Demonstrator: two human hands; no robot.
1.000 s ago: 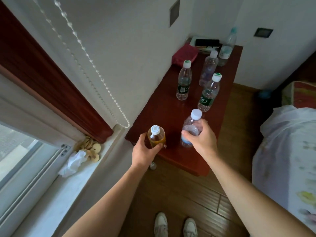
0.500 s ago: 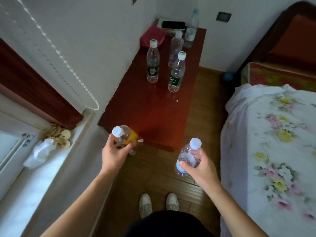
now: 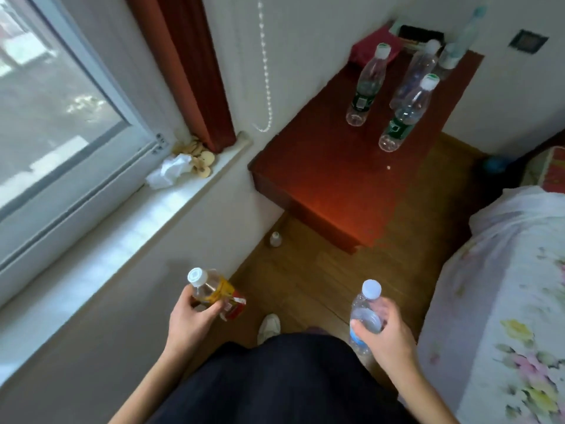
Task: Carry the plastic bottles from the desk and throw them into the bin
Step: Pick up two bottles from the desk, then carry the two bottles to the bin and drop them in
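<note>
The red-brown table point(image 3: 342, 175) stands against the white wall, and I place everything else by it. The bed point(image 3: 504, 301) with its flowered sheet lies to the right of the table, across a strip of wooden floor point(image 3: 308, 280). The window point(image 3: 58, 96) and its pale sill point(image 3: 131, 221) are to the left of the table, with a dark red curtain point(image 3: 189, 65) hanging between them and crumpled white paper point(image 3: 168, 172) on the sill's near corner. On the far half of the table four clear plastic bottles stand upright: a green-labelled bottle point(image 3: 365, 87) on the left, a second green-labelled bottle point(image 3: 403, 117) nearer the front edge, a plain bottle point(image 3: 417, 71) behind that one, and a blue-capped bottle point(image 3: 458, 44) at the very back; all look empty or nearly so, though blur keeps me from being sure. A red cloth point(image 3: 367, 47) lies at the back left corner. In front of the table, clear of its near edge, my left hand point(image 3: 192, 322) is wrapped around an amber bottle point(image 3: 217, 295) with a white cap and yellow-red label, tilted, with golden liquid inside. My right hand point(image 3: 388, 332) is closed about the body of a clear water bottle point(image 3: 365, 313) with a pale cap and blue label, which appears empty. A small white bottle point(image 3: 275, 239) sits on the floor below the table's near left corner.
</note>
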